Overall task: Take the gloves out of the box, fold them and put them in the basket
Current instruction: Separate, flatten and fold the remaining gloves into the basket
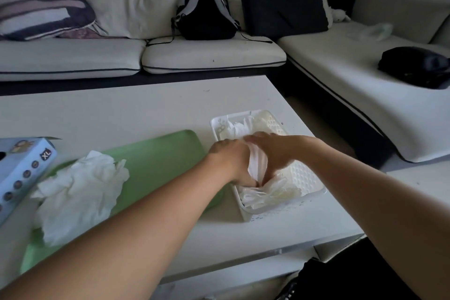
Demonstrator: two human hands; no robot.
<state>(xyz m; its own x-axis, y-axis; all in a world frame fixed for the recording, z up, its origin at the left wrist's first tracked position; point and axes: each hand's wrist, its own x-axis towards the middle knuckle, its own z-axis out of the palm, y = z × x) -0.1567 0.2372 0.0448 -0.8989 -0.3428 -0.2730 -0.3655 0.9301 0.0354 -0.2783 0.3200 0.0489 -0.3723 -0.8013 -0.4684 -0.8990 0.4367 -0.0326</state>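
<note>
Both hands, left hand [231, 158] and right hand [272, 151], apparently pinch a folded glove [255, 162] inside the basket [309, 178]; press it flat before release. Unfolded gloves [80, 190] lie left of the grip.

Dim, flat indoor light, soft shadow under the basket [308, 179], hands [246, 153] slightly motion-blurred, wide-angle bending at the edges, sofa [214, 56] soft and murky
</note>
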